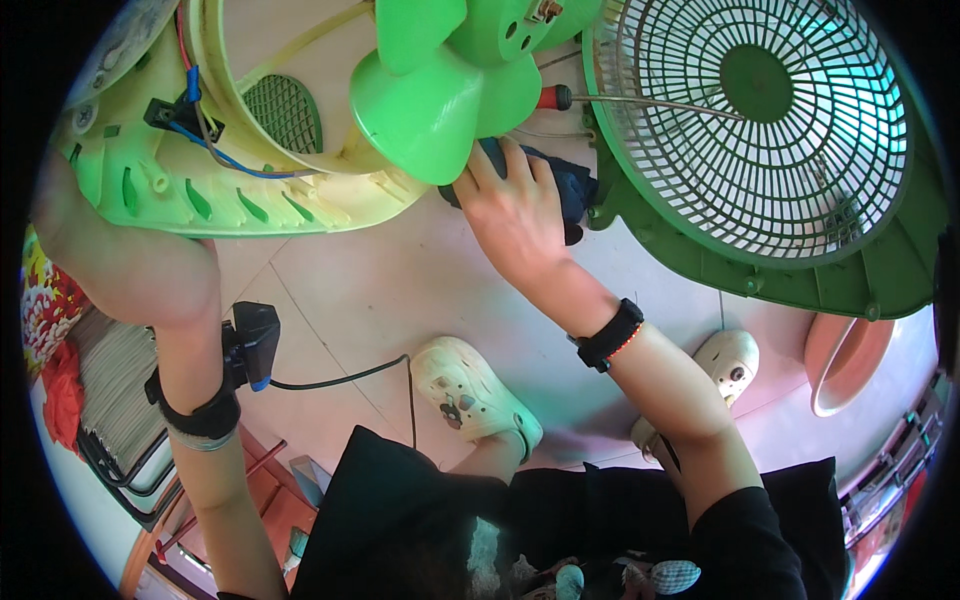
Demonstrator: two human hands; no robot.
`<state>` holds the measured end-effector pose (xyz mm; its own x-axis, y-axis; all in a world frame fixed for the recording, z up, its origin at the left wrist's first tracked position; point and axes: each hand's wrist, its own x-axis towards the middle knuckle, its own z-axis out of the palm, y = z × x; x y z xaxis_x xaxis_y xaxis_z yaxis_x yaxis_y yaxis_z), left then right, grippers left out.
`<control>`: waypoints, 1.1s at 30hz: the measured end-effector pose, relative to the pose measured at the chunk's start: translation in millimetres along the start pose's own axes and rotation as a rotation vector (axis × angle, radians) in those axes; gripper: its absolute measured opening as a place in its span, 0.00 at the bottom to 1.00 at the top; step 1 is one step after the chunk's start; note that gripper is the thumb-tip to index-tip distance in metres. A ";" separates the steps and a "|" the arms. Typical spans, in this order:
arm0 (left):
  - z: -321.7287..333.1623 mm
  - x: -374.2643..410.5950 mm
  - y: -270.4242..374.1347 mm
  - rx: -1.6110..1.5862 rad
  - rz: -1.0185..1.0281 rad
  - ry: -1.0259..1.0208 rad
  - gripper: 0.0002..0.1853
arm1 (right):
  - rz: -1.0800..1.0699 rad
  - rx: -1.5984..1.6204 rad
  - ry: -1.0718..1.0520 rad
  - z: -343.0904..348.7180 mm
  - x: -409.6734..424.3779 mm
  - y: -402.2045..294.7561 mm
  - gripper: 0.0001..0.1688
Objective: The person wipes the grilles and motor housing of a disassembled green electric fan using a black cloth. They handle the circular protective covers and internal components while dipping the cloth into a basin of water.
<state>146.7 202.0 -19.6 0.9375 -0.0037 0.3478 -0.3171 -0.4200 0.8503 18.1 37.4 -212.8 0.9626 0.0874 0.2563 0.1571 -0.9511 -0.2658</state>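
Observation:
My left hand [127, 255] is at the left edge of a pale green plastic fan housing [217, 217], its fingers blurred or hidden. My right hand [517, 202] lies over a dark blue cloth [574, 180] below the bright green fan blades [420, 105], its fingertips partly hidden. Behind the blades, a screwdriver [559, 97] with a red and black handle points its shaft across a dark green round fan grille [757, 82]. Inside the housing's left side, a black connector [184, 116] joins red, blue and brown wires.
Light floor tiles [337, 300] lie below, with my feet in pale clogs [469, 390]. A pink basin [847, 360] stands at the right under the grille frame. A folding chair [120, 390] and red cloth [61, 401] are at the left. A black cable runs from my left wrist device [255, 345].

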 end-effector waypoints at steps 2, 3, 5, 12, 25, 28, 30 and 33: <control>-37.5 13.1 -20.9 0.064 0.053 -0.103 0.21 | 0.022 0.006 -0.032 -5.8 -1.1 -0.4 0.16; -41.5 12.8 -24.6 0.236 0.147 -0.120 0.20 | 0.033 0.008 -0.048 -7.1 -2.8 -0.2 0.15; -40.5 6.4 -29.6 0.667 0.361 -0.122 0.20 | 0.054 -0.015 -0.063 -11.4 -12.0 4.0 0.16; -44.2 18.5 -43.1 0.355 0.417 -0.256 0.22 | 0.047 -0.047 -0.016 -15.5 -30.6 12.0 0.14; 7.3 0.0 -13.0 -0.183 0.064 0.028 0.24 | -0.003 0.033 -0.018 -2.7 4.7 -2.6 0.09; 5.6 -0.8 -14.0 -0.160 0.044 0.052 0.25 | 0.016 0.026 0.002 -6.5 -8.3 6.2 0.10; 3.7 -3.3 -13.6 -0.148 0.026 0.063 0.26 | 0.056 0.044 -0.025 -17.6 -22.2 13.3 0.11; -0.4 -1.8 -15.5 -0.142 0.001 0.080 0.27 | 0.085 0.108 -0.008 -23.7 -21.8 16.3 0.14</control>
<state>149.9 208.9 -33.2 0.9247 0.0710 0.3741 -0.3401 -0.2877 0.8953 -5.6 13.0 -200.6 0.9751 0.0109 0.2216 0.0976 -0.9179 -0.3847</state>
